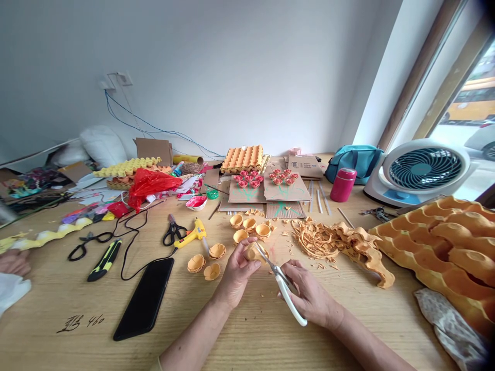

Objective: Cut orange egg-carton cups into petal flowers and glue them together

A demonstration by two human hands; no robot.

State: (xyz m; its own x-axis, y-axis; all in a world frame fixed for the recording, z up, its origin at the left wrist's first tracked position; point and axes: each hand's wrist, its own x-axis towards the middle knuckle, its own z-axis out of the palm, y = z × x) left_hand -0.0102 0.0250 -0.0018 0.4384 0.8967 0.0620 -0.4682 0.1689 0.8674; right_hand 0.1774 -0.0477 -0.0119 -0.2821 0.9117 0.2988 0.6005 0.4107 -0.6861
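Observation:
My left hand (pixel 236 272) holds a small orange egg-carton cup (pixel 252 252) above the wooden table (pixel 240 335). My right hand (pixel 309 293) grips white-handled scissors (pixel 284 288), whose blades reach up to the cup's edge. Several trimmed orange cups (pixel 249 225) lie just beyond my hands, and three more cups (pixel 203 262) sit to the left. A heap of orange carton trimmings (pixel 320 239) lies to the right of the hands.
A black phone (pixel 145 298), a yellow glue gun (pixel 191 235), black scissors (pixel 172 230) and a utility knife (pixel 104 260) lie left. An orange egg tray (pixel 444 247) is at right, a fan (pixel 421 172) and red bottle (pixel 343 184) behind. Another person's hand (pixel 13 262) is at far left.

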